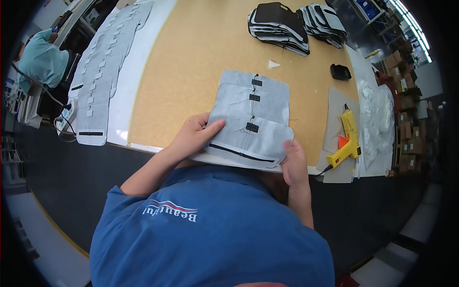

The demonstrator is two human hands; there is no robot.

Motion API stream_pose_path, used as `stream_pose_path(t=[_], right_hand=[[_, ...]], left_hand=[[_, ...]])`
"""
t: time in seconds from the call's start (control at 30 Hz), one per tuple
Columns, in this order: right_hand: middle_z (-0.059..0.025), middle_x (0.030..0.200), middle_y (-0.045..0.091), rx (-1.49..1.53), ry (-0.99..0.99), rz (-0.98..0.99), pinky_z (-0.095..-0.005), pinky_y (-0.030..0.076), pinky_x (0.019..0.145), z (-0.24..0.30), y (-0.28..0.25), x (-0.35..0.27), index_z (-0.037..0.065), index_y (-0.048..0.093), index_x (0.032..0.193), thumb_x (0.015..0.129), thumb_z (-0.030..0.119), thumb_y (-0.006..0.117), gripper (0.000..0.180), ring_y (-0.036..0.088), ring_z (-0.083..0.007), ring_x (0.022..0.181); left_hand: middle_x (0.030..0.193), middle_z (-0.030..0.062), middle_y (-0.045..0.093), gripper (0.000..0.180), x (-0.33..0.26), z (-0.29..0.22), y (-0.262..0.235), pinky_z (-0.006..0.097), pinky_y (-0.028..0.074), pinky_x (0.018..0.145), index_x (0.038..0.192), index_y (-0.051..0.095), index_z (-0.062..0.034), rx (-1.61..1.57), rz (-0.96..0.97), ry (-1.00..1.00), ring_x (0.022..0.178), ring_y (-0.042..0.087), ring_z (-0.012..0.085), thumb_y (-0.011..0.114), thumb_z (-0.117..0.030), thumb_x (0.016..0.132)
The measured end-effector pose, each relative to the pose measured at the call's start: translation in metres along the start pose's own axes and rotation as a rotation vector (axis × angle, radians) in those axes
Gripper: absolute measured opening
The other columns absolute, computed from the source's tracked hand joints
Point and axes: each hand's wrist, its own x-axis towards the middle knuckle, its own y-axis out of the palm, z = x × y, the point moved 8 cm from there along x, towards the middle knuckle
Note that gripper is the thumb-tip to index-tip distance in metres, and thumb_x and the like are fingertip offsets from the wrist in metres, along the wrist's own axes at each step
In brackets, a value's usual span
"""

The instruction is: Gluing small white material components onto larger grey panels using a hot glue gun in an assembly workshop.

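In the head view, the left hand (195,133) has its grip closed on the left edge of overlapping grey panels (232,131), thumb on top. The right hand (295,161) grips their lower right edge. The panels lie at the near edge of the bench (179,76), three black patches down their middle. A yellow glue gun (348,142) rests to the right; dark stacked pieces (278,26) sit at the far side.

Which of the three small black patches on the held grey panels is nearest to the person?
The lowest patch, closest to the long black strip; the other two patches lie farther up.
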Motion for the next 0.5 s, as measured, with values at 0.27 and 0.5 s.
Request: stream_pose_path(t=[0.27, 0.5], right_hand=[[-0.0066, 0.101, 0.068, -0.818, -0.354, -0.176, -0.026, 0.049, 0.078, 0.034, 0.002, 0.033, 0.002, 0.061, 0.125, 0.092, 0.01, 0.065, 0.034, 0.062, -0.0109, 0.087], [-0.0074, 0.091, 0.061, -1.119, -0.436, -0.345, -0.0289, 0.048, 0.072, 0.04, -0.002, 0.036, 0.01, 0.06, 0.129, 0.087, 0.009, 0.068, 0.043, 0.056, -0.0171, 0.076]], left_hand=[[0.065, 0.0157, 0.06, 0.031, 0.016, -0.038, -0.014, 0.038, 0.046, 0.055, 0.078, 0.061, -0.0007, 0.674, -0.299, 0.23, 0.058, 0.06, 0.0294, 0.065, -0.028, 0.092], [0.066, 0.0115, 0.06, 0.031, 0.018, -0.037, -0.006, 0.041, 0.047, 0.053, 0.074, 0.055, -0.006, 0.899, -0.334, 0.305, 0.06, 0.062, 0.0306, 0.068, -0.03, 0.089]])
